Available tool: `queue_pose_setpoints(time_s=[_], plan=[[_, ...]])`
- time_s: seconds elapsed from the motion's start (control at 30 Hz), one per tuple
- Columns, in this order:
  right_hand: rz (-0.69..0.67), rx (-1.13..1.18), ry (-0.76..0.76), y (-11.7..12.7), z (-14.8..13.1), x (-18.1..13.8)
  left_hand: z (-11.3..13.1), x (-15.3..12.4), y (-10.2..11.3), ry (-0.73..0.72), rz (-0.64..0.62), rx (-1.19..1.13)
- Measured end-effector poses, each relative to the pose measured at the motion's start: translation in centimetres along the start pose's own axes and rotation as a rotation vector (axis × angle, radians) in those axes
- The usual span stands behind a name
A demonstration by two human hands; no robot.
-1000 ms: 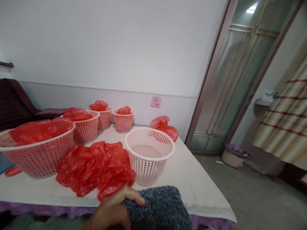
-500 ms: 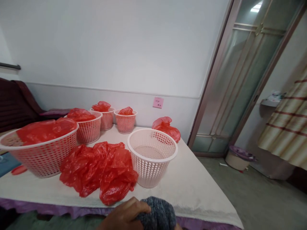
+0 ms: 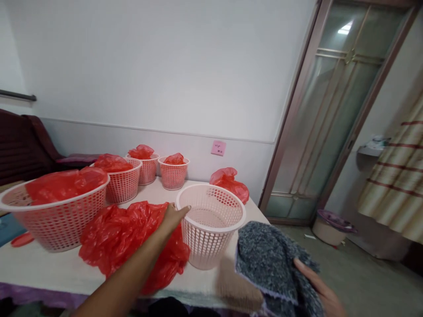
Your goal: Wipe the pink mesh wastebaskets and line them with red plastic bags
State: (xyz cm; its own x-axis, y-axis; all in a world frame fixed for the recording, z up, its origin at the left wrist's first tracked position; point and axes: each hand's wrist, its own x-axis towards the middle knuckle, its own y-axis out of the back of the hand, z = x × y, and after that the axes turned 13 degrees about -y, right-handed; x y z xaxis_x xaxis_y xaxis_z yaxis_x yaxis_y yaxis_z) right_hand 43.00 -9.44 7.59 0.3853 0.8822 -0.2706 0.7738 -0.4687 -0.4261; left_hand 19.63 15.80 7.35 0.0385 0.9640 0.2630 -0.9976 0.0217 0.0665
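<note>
— Head view, then: what were the two hands doing?

— The left hand (image 3: 172, 216) reached forward over the crumpled red plastic bag (image 3: 125, 235), thumb stretched toward the rim of the empty white basket (image 3: 211, 231). I could not tell whether the thumb actually touched the rim. The fingers were loosely extended, holding nothing.

— And the right?

— The right hand (image 3: 322, 293) sat low at the bottom edge, fingers closed on a grey fuzzy cloth (image 3: 271, 259), which hung in front of the table's near right corner, just beside the white basket.

— Where did that basket stand?

— Upright on the white-covered table (image 3: 46, 268), the red bag lying against its left side.

— What else was on the table?

— A large basket (image 3: 57, 220) at the left, lined with red plastic, then a medium basket (image 3: 122, 185) and two small baskets (image 3: 173, 176) farther back by the wall, each with red plastic in it. Another red bag (image 3: 229, 182) lay behind the white basket. A pink note (image 3: 218, 148) was stuck on the wall above.
</note>
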Motion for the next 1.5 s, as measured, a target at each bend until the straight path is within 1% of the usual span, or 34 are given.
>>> queue_pose_setpoints(time_s=[0.07,0.13,0.17,0.23,0.3,0.37,0.4,0.43,0.5,0.53,0.57,0.6,0.67,0.77,0.87,0.97,1.07,1.17,1.23,1.3,1.33,1.37,1.43,1.5], plan=[[0.053,0.034,-0.001,0.0,-1.5,0.3,-0.2,-0.5,-1.5,-0.001,-0.017,-0.028],[0.111,0.080,0.045,-0.4,-2.3,0.6,-0.1,-2.0,-2.4,-0.030,-0.012,-0.055],[0.143,0.102,0.094,-0.8,-2.6,0.7,0.0,-3.1,-2.6,-0.053,-0.009,-0.067],[0.223,0.098,0.254,-2.1,-2.9,1.1,0.4,-5.6,-2.9,-0.112,-0.017,-0.090],[0.313,-0.017,0.454,-3.8,-3.0,1.5,0.7,-8.3,-3.2,-0.173,-0.041,-0.113],[0.384,-0.211,0.668,-5.7,-2.7,2.0,0.8,-10.8,-3.6,-0.213,-0.083,-0.128],[0.364,-0.347,0.796,-6.6,-2.5,2.3,0.6,-11.9,-3.7,-0.231,-0.111,-0.130],[0.308,-0.511,0.938,-7.5,-2.1,2.6,0.4,-12.8,-3.9,-0.249,-0.141,-0.128],[0.147,-0.913,1.198,-9.0,-1.2,3.3,-0.5,-14.2,-4.3,-0.294,-0.205,-0.114],[0.079,-1.122,1.280,-9.7,-0.7,3.7,-1.0,-14.7,-4.4,-0.308,-0.225,-0.104],[0.041,-1.304,1.321,-10.2,-0.2,4.0,-1.5,-15.2,-4.5,-0.313,-0.233,-0.093],[0.034,-1.442,1.336,-10.7,0.2,4.4,-2.0,-15.5,-4.5,-0.314,-0.234,-0.084],[0.061,-1.575,1.347,-11.2,0.8,5.0,-2.7,-15.9,-4.5,-0.331,-0.218,-0.075],[0.122,-1.586,1.367,-11.4,0.4,6.0,-2.7,-16.1,-4.5,-0.429,-0.189,-0.076],[0.169,-1.595,1.356,-11.2,-1.2,7.1,-2.1,-16.0,-4.5,-0.485,-0.177,-0.085],[0.261,-1.608,1.319,-10.4,-2.9,8.4,-1.7,-15.8,-4.5,-0.469,-0.166,-0.082],[0.364,-1.617,1.249,-9.0,-4.2,9.7,-1.6,-15.4,-4.6,-0.441,-0.167,-0.082],[0.415,-1.607,1.166,-7.6,-4.8,10.5,-1.4,-15.1,-4.1,-0.400,-0.196,-0.099],[0.422,-1.601,1.125,-6.8,-5.1,10.9,-1.4,-14.7,-3.0,-0.368,-0.253,-0.142],[0.428,-1.600,1.108,-6.0,-5.4,11.4,-1.9,-14.2,-1.2,-0.315,-0.313,-0.186],[0.431,-1.603,1.105,-5.7,-5.6,11.7,-2.5,-13.9,-0.2,-0.269,-0.321,-0.177],[0.436,-1.605,1.101,-5.4,-5.8,12.0,-3.4,-13.4,0.9,-0.212,-0.316,-0.138],[0.436,-1.608,1.087,-4.8,-6.2,12.7,-5.7,-12.3,2.9,-0.088,-0.250,0.022],[0.419,-1.609,1.066,-4.6,-6.5,13.3,-8.5,-11.0,4.3,-0.056,-0.241,0.179]])
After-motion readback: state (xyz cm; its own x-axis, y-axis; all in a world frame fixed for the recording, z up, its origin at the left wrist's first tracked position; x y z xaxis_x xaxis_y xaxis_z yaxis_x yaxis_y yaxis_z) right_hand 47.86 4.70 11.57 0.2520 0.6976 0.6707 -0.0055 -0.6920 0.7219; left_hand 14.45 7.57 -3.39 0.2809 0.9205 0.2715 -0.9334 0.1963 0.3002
